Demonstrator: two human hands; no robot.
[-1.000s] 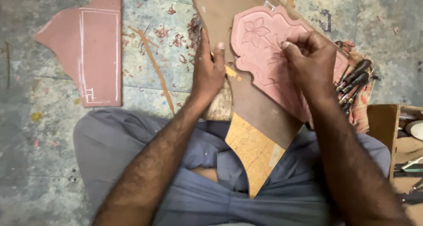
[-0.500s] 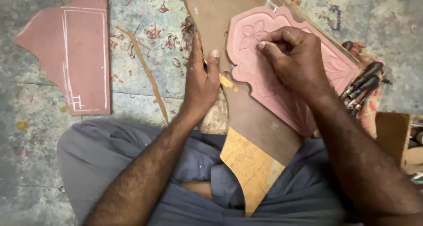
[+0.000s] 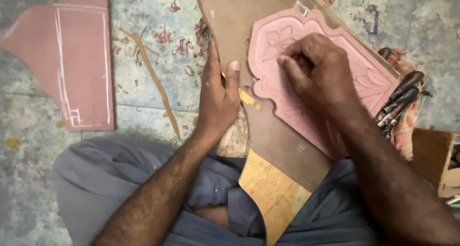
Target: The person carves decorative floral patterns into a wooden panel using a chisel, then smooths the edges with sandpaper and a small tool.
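Pink carved panel point(image 3: 354, 83), right hand point(image 3: 316, 68) grip clenched on it, left hand point(image 3: 218, 97) flat on board point(image 3: 268, 131)

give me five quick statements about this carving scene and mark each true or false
1. The right hand rests on the pink carved panel. True.
2. The left hand holds a hammer raised in the air. False: it lies flat on the brown board, with no hammer in view.
3. A flower shape is cut into the panel's upper left part. True.
4. The dark-handled tools lie to the left of the panel. False: they lie at its right edge.
5. A second reddish slab with white lines lies on the floor at the left. True.
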